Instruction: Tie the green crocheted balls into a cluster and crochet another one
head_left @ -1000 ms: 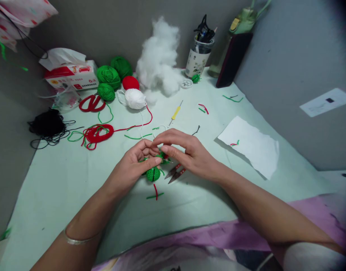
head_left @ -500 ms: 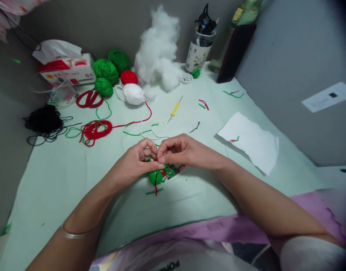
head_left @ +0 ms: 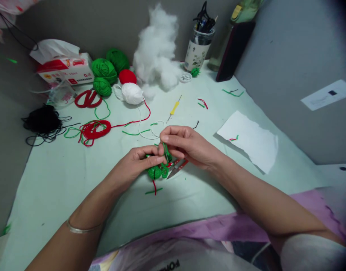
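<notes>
Cannot see the top of the green crocheted piece (head_left: 154, 172), hidden behind the left hand (head_left: 146, 157) toward the front edge of the desk (head_left: 207, 207). Cannot trace the green strand (head_left: 166, 151) past the fingertips of the right hand (head_left: 184, 143), nor the snips (head_left: 177, 169) beneath it. At the back right corner, cannot see all of the bottle (head_left: 249, 11), cut off above and partly covered by the dark phone (head_left: 235, 51). Too small to read at the back left corner: print on the tissue box (head_left: 68, 71). Blurred at the right: a pale sleeve (head_left: 311, 252).
</notes>
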The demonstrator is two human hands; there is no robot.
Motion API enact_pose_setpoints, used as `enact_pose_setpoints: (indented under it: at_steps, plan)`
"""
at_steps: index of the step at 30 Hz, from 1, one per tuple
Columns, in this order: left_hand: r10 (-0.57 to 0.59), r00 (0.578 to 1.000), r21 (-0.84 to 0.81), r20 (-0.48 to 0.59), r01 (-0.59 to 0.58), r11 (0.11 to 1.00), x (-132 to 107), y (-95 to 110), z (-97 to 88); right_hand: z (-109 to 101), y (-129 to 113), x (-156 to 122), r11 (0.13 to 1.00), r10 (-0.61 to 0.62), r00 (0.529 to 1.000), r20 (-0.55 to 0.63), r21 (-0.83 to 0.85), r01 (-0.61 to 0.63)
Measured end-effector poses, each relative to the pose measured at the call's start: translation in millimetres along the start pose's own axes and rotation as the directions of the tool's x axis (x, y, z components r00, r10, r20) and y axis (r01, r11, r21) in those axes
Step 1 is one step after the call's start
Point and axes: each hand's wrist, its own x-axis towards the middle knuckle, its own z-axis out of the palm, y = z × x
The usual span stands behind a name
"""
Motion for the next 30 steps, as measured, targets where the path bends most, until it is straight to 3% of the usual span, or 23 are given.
enact_pose_setpoints:
  at_steps: [3,10,16,22,25,30]
  plan:
    - [-0.003,0.998,0.022,0.068,0.002,1.000,-0.3,1.0,2.4,0.1,-2.3,-0.3,0.998,0.029,1.000,0.002,0.049,-0.029]
    - [-0.024,0.991,0.045,0.133,0.018,0.999,-2.5,7.3,1.2,-2.3,-11.1,1.0,0.967,-0.042,0.987,-0.153,0.241,0.078]
    - [-0.010,0.984,-0.064,0.180,0.022,0.998,-4.0,7.0,-2.7,-6.9,-14.5,1.1,0.952,-0.003,0.983,-0.185,0.300,0.060]
    - [-0.012,0.962,-0.006,0.275,0.014,1.000,-5.4,6.4,-10.0,-9.6,-12.8,2.6,0.942,0.000,0.970,-0.242,0.327,0.081]
    - [0.032,0.975,-0.067,0.219,-0.018,0.998,-6.1,6.7,-7.9,-9.7,-12.0,2.6,0.942,-0.018,0.971,-0.236,0.322,0.095]
    - [0.007,0.999,-0.122,-0.043,-0.013,0.992,-4.6,9.7,-1.1,-8.3,-11.3,2.3,0.954,-0.066,0.972,-0.228,0.272,0.128]
